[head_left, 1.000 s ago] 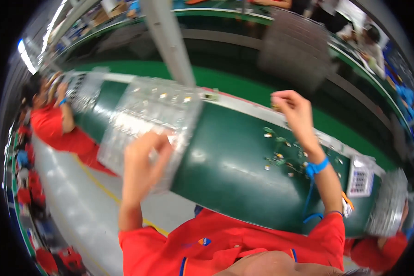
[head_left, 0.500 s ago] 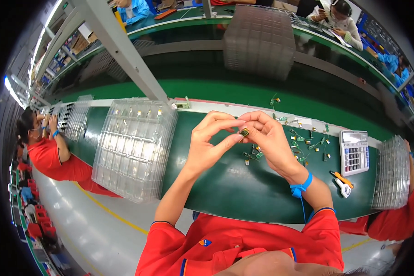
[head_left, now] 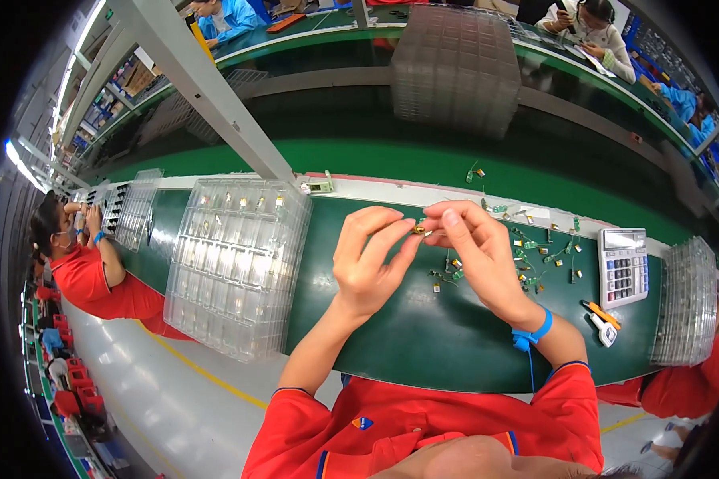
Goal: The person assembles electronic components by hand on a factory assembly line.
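Above the green bench, a tiny circuit board (head_left: 419,230) with a gold-coloured part sits between my two hands. The fingertips of my left hand (head_left: 369,257) pinch it from one side. From the other side, the fingers of my right hand (head_left: 481,254), which has a blue wrist strap (head_left: 534,331), close on its edge. My fingers cover much of the board, so its details are hidden. Just beyond and right of my right hand lie several loose small green boards with wires (head_left: 527,255). One more board (head_left: 476,172) rests farther off on the green strip past the ledge.
To my left stands a stack of clear plastic trays (head_left: 236,275), small parts in its top row. On the right are a calculator (head_left: 624,270), an orange-handled cutter (head_left: 601,314), a white tool (head_left: 604,330) and another tray stack (head_left: 685,303). Co-workers sit on both sides.
My hands have turned the small board between the fingertips, and my right thumb has lifted up. The whole view has shifted slightly; the loose boards look unmoved.
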The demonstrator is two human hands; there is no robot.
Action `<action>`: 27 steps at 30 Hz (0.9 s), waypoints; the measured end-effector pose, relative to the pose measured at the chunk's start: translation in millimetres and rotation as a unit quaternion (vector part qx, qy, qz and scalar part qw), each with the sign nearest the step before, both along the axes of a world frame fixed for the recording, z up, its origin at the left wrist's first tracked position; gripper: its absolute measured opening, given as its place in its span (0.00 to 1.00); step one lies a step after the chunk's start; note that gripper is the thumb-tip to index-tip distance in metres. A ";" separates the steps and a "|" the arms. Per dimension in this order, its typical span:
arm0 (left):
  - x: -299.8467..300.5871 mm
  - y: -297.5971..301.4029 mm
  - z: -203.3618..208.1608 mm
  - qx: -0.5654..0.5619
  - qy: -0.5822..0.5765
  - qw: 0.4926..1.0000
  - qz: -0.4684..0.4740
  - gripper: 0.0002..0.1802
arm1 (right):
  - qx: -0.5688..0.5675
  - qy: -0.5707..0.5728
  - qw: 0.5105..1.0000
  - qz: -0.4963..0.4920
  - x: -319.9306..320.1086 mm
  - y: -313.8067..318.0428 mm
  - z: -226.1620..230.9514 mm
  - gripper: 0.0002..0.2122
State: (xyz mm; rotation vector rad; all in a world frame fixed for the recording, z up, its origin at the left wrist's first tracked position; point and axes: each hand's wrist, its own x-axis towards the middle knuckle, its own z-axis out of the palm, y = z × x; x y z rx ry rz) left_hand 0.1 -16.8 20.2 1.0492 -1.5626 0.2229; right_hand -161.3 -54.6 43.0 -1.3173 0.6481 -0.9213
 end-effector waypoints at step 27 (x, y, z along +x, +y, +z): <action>11.9 23.5 -6.1 0.180 0.000 0.976 -0.119 0.23 | -0.231 0.248 0.938 0.077 -4.9 -14.6 4.4 0.09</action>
